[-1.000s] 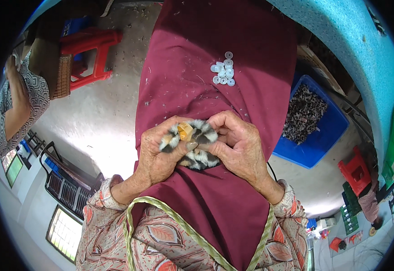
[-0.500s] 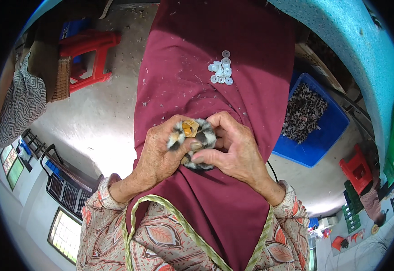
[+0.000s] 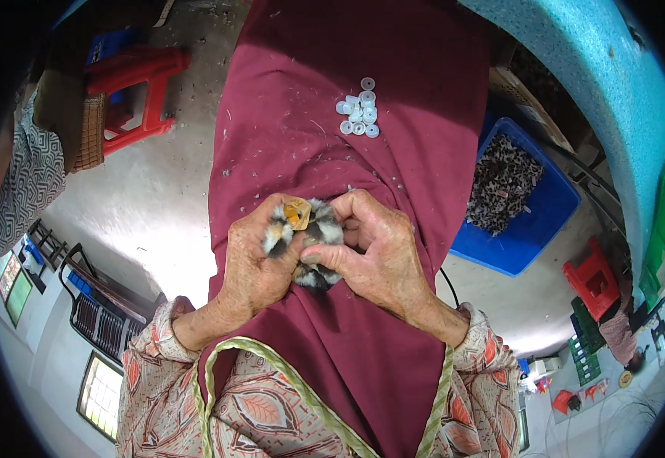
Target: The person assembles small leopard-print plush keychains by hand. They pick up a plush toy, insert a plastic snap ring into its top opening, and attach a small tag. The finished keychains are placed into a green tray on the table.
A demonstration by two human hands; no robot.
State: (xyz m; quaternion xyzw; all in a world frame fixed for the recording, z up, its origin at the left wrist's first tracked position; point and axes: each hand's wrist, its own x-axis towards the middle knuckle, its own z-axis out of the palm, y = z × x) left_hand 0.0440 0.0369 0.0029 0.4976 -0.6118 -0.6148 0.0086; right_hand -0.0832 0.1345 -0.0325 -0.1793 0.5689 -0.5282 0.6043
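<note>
A small furry piece [image 3: 325, 229], patched black, white and tan, is held between my two hands over my lap. A yellowish translucent part [image 3: 297, 214] sticks up from its upper left side. My left hand [image 3: 258, 248] is closed round the left side of the fur. My right hand [image 3: 374, 244] grips the right side, its thumb pressed on the fur near the middle. Some fingertips are hidden behind the fur. On the maroon apron [image 3: 271, 153] beyond my hands lies a cluster of small whitish plastic discs [image 3: 358, 114] with holes in their middles.
A blue bin [image 3: 515, 252] full of small black-and-white pieces [image 3: 504, 183] stands right of my lap. A light-blue speckled surface [image 3: 576, 69] curves along the upper right. Red stools [image 3: 153, 84] stand at the left and right [image 3: 593, 282]. Another person's patterned clothing [image 3: 27, 175] shows at far left.
The whole view has shifted, so my lap, hands and the discs sit slightly further left. My right thumb has moved a little over the fur. Both hands keep their hold.
</note>
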